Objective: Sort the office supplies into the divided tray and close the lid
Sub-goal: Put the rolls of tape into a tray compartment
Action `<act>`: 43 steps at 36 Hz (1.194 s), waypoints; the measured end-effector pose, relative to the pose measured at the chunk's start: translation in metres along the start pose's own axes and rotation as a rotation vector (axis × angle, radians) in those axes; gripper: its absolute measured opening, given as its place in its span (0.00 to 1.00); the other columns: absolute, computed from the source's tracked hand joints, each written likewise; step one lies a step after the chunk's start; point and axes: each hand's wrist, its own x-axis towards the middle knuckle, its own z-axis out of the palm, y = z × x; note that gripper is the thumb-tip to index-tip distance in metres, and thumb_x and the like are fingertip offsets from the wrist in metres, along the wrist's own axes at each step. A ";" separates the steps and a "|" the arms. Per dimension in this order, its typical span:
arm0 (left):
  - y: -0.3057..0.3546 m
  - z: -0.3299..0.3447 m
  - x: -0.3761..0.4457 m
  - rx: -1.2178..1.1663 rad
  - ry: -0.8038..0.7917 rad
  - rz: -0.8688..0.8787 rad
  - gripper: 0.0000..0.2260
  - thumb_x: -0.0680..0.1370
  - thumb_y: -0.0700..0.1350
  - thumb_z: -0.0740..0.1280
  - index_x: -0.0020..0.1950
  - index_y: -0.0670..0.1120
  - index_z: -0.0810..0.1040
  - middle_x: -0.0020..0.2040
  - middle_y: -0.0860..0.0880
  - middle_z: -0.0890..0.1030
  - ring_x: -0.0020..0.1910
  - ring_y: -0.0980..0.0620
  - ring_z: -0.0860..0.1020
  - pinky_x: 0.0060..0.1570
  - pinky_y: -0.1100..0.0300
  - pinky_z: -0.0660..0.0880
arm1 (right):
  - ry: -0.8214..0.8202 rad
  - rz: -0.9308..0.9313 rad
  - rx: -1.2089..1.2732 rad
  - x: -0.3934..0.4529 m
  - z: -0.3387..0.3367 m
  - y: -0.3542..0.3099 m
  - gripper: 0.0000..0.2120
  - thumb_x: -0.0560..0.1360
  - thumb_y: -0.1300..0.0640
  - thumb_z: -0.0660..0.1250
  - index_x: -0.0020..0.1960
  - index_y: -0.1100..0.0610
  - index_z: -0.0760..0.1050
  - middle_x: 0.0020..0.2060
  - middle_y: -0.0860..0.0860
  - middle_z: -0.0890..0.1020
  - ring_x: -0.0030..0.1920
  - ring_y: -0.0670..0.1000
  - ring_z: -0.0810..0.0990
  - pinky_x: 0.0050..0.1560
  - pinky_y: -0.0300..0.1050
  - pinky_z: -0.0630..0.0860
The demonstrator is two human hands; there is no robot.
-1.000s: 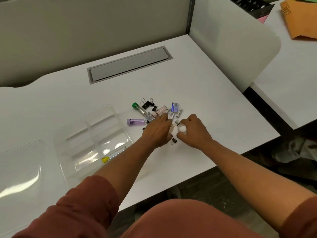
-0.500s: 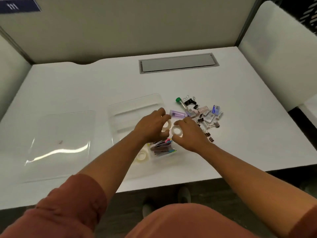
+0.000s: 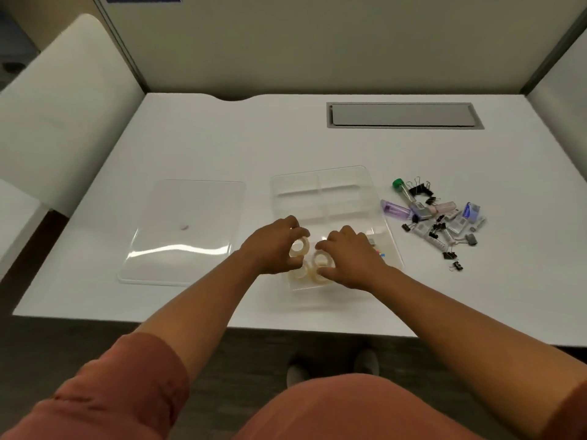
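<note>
The clear divided tray (image 3: 320, 185) lies in the middle of the white desk. Over its near left compartment, my left hand (image 3: 273, 249) grips a clear tape roll (image 3: 300, 246). Right beside it, my right hand (image 3: 351, 257) grips a second tape roll (image 3: 322, 260). A third tape roll (image 3: 300, 276) lies in that compartment below them. Coloured strips (image 3: 380, 252) peek out behind my right hand in the near right compartment. The clear lid (image 3: 184, 230) lies flat to the tray's left. A pile of loose supplies (image 3: 438, 217) sits to the tray's right.
The pile holds black binder clips (image 3: 419, 189), a green-capped tube (image 3: 399, 186), a purple case (image 3: 395, 209) and small staple boxes. A grey cable hatch (image 3: 405, 115) is set in the desk at the back right. Partition walls close the back and sides.
Both hands carried a tape roll each from the pile on the right to the tray's near left compartment. The camera swung left, so the tray and lid now sit mid-frame.
</note>
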 end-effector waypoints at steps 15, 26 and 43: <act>0.006 0.016 -0.006 0.321 -0.128 0.173 0.22 0.73 0.59 0.67 0.64 0.51 0.77 0.56 0.50 0.79 0.58 0.48 0.71 0.51 0.55 0.70 | 0.057 0.037 0.021 0.004 0.002 -0.005 0.27 0.77 0.45 0.65 0.73 0.49 0.64 0.62 0.52 0.75 0.62 0.56 0.70 0.59 0.52 0.70; 0.038 0.016 0.030 0.169 -0.076 0.184 0.18 0.73 0.58 0.66 0.59 0.51 0.80 0.52 0.54 0.81 0.55 0.51 0.73 0.44 0.58 0.71 | 0.161 0.217 0.152 -0.029 -0.001 0.047 0.22 0.76 0.48 0.64 0.69 0.49 0.70 0.59 0.51 0.77 0.59 0.55 0.73 0.56 0.52 0.72; 0.110 0.015 0.105 0.016 0.083 0.178 0.10 0.77 0.50 0.61 0.48 0.50 0.81 0.45 0.52 0.81 0.46 0.50 0.76 0.40 0.55 0.74 | 0.253 0.349 0.218 -0.050 -0.006 0.147 0.19 0.76 0.49 0.66 0.65 0.51 0.74 0.54 0.51 0.79 0.57 0.55 0.76 0.55 0.53 0.75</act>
